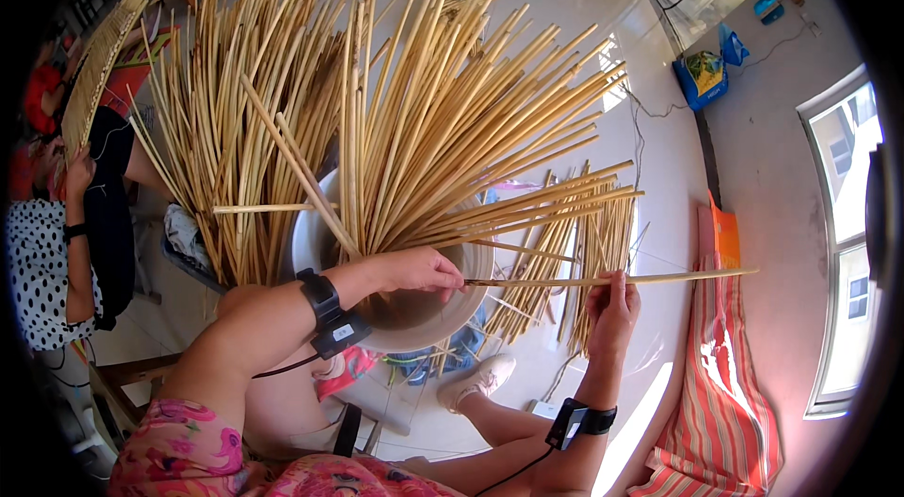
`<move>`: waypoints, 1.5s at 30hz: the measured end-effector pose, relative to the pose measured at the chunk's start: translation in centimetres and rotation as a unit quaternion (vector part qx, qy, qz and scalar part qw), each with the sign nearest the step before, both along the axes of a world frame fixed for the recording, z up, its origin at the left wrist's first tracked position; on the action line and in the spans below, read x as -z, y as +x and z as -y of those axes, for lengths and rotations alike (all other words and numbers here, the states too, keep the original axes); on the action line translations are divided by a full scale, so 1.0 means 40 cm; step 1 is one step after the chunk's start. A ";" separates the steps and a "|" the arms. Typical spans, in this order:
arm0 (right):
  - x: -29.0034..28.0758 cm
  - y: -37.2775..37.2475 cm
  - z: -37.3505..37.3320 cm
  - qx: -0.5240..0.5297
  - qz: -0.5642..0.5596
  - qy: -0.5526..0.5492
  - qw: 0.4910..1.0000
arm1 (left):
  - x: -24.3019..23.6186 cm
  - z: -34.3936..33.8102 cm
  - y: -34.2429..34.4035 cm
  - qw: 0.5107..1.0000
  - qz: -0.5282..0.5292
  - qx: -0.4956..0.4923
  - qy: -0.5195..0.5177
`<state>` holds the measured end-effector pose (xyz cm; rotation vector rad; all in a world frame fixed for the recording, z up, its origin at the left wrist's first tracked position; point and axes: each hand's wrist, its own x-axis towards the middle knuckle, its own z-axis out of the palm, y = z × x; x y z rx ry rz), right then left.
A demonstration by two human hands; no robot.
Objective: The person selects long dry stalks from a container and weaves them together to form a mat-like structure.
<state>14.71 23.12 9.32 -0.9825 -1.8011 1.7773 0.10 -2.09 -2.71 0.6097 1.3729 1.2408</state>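
Observation:
A long, pale straw-coloured stalk (537, 283) lies almost level across both hands. The fingers of my left hand (421, 272) pinch its darker left end, above the rim of a white bucket (481, 282). Farther right, my right hand (613, 307) is closed around the stalk between thumb and fingers, and its thin end sticks out to the right. A big bundle of similar stalks (414, 139) stands fanned out in the bucket, just beyond my left hand. Water or a wet bottom seems to show inside the bucket.
Another upright bundle of stalks (240, 120) stands at the left. Loose stalks (546, 280) lie on the floor right of the bucket. A person (71, 243) at far left holds a woven mat (104, 64). A striped cloth (716, 384) and a blue bag (702, 83) rest along the right wall.

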 end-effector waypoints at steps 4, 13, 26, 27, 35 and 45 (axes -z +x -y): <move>0.014 -0.011 0.053 -0.021 -0.004 0.029 0.999 | 0.029 -0.030 0.032 0.992 -0.034 -0.066 -0.106; 0.000 -0.013 0.053 -0.030 -0.016 0.013 0.999 | 0.040 -0.012 -0.007 0.998 0.031 0.001 -0.051; 0.002 -0.020 0.090 -0.071 -0.063 0.098 0.991 | 0.091 0.002 -0.027 0.985 -0.096 -0.037 -0.139; -0.001 -0.022 0.104 -0.108 -0.038 0.192 0.975 | 0.117 0.000 -0.017 0.974 -0.092 -0.077 -0.195; -0.010 -0.058 0.203 -0.228 0.012 0.315 0.921 | 0.434 -0.015 -0.009 0.872 -0.251 -0.149 -0.394; 0.057 -0.069 0.199 -0.335 0.084 0.174 0.922 | 0.124 -0.062 0.024 0.985 -0.155 0.012 -0.072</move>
